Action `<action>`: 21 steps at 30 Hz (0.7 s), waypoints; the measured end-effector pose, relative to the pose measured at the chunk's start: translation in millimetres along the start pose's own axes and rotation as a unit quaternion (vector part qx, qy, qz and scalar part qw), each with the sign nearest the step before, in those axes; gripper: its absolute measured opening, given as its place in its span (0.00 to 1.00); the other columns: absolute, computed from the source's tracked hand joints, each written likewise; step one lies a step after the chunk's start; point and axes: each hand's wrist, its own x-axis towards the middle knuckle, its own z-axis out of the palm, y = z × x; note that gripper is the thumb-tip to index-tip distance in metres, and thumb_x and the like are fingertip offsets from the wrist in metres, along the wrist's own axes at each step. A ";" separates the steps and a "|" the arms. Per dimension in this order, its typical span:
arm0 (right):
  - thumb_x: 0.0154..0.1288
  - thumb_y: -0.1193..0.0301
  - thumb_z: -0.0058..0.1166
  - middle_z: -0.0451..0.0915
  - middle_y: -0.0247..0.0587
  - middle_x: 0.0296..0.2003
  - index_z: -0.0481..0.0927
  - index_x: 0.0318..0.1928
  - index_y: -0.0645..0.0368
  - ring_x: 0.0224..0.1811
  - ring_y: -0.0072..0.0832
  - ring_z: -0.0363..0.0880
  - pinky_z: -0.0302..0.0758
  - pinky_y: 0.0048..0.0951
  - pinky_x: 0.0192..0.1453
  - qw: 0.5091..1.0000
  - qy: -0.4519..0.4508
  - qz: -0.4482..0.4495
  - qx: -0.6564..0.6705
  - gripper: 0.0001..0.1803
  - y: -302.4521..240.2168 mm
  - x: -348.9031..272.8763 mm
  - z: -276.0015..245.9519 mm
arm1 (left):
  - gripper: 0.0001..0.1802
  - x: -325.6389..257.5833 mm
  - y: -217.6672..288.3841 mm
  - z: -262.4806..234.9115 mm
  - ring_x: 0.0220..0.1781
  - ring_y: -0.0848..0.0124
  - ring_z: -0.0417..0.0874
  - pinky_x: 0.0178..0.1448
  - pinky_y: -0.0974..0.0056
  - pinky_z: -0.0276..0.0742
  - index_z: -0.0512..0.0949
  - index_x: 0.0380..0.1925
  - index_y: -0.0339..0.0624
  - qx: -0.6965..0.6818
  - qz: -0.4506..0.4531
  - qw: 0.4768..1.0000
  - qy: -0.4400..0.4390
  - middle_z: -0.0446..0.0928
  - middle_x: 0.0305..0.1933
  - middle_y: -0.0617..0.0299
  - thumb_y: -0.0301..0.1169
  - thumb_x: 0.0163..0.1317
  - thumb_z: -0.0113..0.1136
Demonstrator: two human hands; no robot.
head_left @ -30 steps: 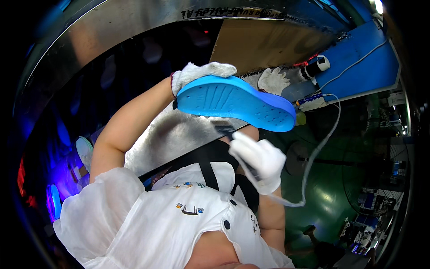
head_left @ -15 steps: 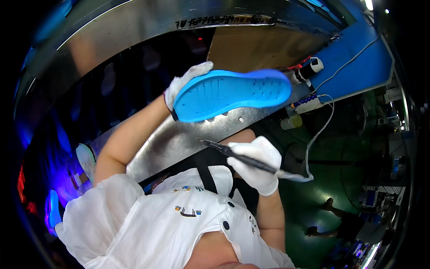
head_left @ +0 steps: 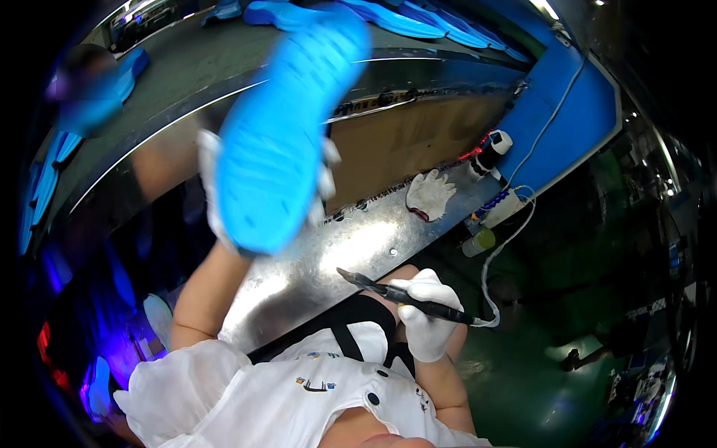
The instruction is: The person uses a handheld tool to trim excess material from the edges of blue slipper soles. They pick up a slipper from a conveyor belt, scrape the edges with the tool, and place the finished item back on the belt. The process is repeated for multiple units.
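Head view: the left hand [head_left: 211,178], in a white glove, holds a blue sole [head_left: 272,157] up with its ridged and pitted face toward the camera. Glove shows at both long edges of the sole, so the fingers are clamped around it from behind; the palm is hidden. The sole stands raised and slanted, its heel end over the metal ledge [head_left: 314,272] and its far end, blurred, across the rim of the belt [head_left: 196,69]. Whether it touches the belt cannot be told.

The right hand [head_left: 430,321], also gloved, has its fingers closed together on a black tool [head_left: 377,288], held like a pen. A pale cord [head_left: 486,282] runs from the tool's rear end. The tip points left, well apart from the sole, so the tool is not working on it at this moment.

As for progress, the blur hides any fine marks, so finished and unfinished areas on the sole cannot be told apart. More blue soles [head_left: 403,21] lie along the belt; whether these are done cannot be told either. A spare glove [head_left: 431,196] lies on the ledge beside the cardboard [head_left: 403,157].
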 end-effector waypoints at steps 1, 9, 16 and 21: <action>0.54 0.86 0.62 0.84 0.48 0.39 0.80 0.44 0.65 0.36 0.28 0.79 0.77 0.29 0.42 1.000 -0.003 0.017 -0.020 0.15 0.5 -0.5 -0.4 | 0.63 8.1 6.7 12.4 0.58 0.44 0.78 0.47 0.46 0.86 0.51 0.70 0.24 -0.026 0.064 0.997 0.042 0.63 0.65 0.29 0.74 0.57 0.50; 0.56 0.84 0.64 0.83 0.41 0.35 0.81 0.42 0.66 0.34 0.25 0.80 0.76 0.24 0.40 0.995 -0.006 0.007 -0.102 0.12 18.9 -12.8 -0.1 | 0.33 20.2 22.4 6.7 0.53 0.54 0.83 0.44 0.57 0.84 0.70 0.61 0.25 0.225 -0.026 0.974 -0.009 0.77 0.58 0.41 0.49 0.74 0.47; 0.61 0.81 0.60 0.81 0.39 0.36 0.80 0.43 0.66 0.37 0.21 0.78 0.74 0.22 0.43 0.982 0.109 0.120 -0.098 0.09 19.0 -21.6 -7.9 | 0.32 190.6 27.2 33.8 0.71 0.54 0.66 0.69 0.45 0.69 0.77 0.60 0.43 0.956 0.099 0.273 0.049 0.63 0.72 0.48 0.57 0.70 0.47; 0.59 0.82 0.63 0.83 0.41 0.38 0.80 0.44 0.68 0.36 0.21 0.79 0.75 0.21 0.42 0.985 0.084 0.123 -0.085 0.12 34.4 -26.9 -7.9 | 0.43 219.6 43.9 19.6 0.81 0.57 0.52 0.74 0.36 0.60 0.65 0.71 0.44 0.959 -0.144 0.159 0.184 0.49 0.81 0.57 0.65 0.69 0.37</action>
